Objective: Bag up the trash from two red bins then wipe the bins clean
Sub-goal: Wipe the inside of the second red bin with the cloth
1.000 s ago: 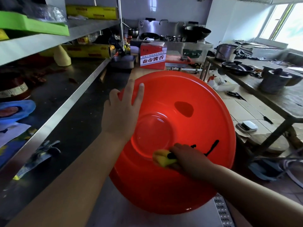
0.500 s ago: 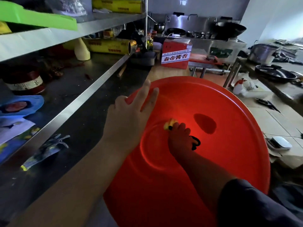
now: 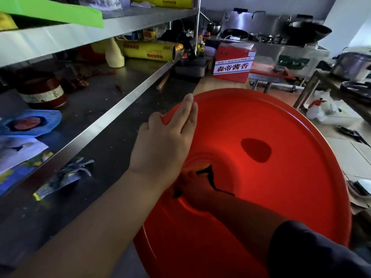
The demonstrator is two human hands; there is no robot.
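A big red bin (image 3: 281, 187) lies tilted with its mouth toward me and fills the middle of the head view. My left hand (image 3: 164, 145) rests on its upper left rim, fingers straight along the inner wall. My right hand (image 3: 197, 192) reaches deep inside to the bin's round bottom. It is partly hidden behind my left wrist and grips a yellow sponge (image 3: 201, 169), of which only a sliver shows. A black strap (image 3: 211, 180) trails from that hand. A dark oval patch (image 3: 256, 150) marks the far inner wall.
A steel shelf (image 3: 112, 109) runs along the left with a jar (image 3: 43, 93), a yellow film roll (image 3: 148, 50) and a grey glove (image 3: 66, 175). A red carton (image 3: 232, 63) stands behind the bin. At right, a table carries pots (image 3: 353, 65) and a spray bottle (image 3: 316, 109) stands on the floor.
My right hand has swept the sponge from the near side of the bin's bottom up across it, then to its left edge. My left hand stays on the rim.
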